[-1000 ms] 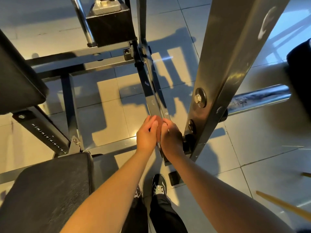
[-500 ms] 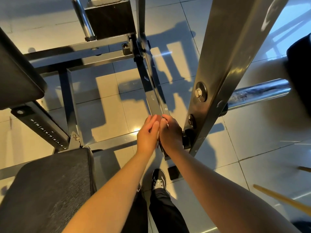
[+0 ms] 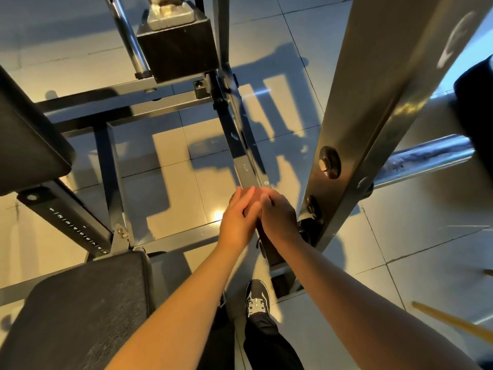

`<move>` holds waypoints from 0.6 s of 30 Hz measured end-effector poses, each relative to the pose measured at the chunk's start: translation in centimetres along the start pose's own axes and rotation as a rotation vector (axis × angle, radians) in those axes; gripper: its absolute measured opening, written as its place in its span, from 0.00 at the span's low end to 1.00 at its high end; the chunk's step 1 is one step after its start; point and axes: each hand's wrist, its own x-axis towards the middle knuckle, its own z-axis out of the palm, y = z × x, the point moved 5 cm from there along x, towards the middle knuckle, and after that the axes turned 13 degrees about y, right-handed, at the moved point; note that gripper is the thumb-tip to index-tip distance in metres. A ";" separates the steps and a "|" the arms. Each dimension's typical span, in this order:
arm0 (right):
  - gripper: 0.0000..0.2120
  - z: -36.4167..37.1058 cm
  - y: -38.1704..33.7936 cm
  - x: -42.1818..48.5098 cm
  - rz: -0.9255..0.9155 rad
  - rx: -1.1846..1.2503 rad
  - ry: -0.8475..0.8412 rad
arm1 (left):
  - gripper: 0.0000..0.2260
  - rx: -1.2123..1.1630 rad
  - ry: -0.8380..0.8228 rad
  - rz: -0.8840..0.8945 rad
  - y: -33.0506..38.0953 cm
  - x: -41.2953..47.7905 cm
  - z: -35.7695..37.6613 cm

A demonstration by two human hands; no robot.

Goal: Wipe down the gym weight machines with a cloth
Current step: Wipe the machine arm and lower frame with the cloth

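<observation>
Now, head view: I look steeply down past both bare forearms onto the weight machine's frame and the tiled floor (image 3: 426, 249).
Slanted bar (image 3: 245, 166): a narrow dark metal bar of the machine, running from the weight stack (image 3: 176, 46) at the top down to the middle of my feed, where both hands meet on it.
Left hand (image 3: 238, 222): laid against the bar's left side, fingers nearly straight and together, tips touching the right hand.
Right hand (image 3: 278, 220): on the bar's right side, in shadow, fingers curled over the bar's edge in a grasp.
Cloth: hidden if it is there; the hands are blurred and pressed close, so I cannot tell whether one lies under them.
Upright post (image 3: 373, 129): a wide glossy beam just right of the right hand, with a round bolt (image 3: 329, 162) on its face.
Chrome tube (image 3: 426, 156): sticks out from behind the post towards the right edge, meeting a black roller pad (image 3: 477, 102).
Seat pad (image 3: 80, 311): black, lower left, beside the left forearm.
Back pad (image 3: 26, 142): black, at the left edge, above a numbered adjuster strip (image 3: 72, 222).
Shoe (image 3: 257, 297): dark with white laces, on the floor between the forearms.
Wooden stick (image 3: 453, 321): pale, slanting in at the lower right.
</observation>
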 end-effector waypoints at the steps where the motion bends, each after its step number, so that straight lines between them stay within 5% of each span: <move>1: 0.10 1.1 -0.3 0.8 -0.035 0.015 -0.015 | 0.20 0.025 0.026 -0.032 0.2 1.6 0.0; 9: 0.11 3.8 -0.1 4.4 -0.069 -0.082 0.180 | 0.17 -0.059 0.116 -0.095 -0.2 11.1 0.0; 14: 0.10 3.1 0.2 3.4 -0.033 0.035 0.183 | 0.12 -0.204 0.055 0.197 0.6 5.0 -0.4; 18: 0.12 4.1 0.1 3.7 -0.111 -0.007 0.189 | 0.08 -0.250 0.009 0.209 0.6 5.8 -0.7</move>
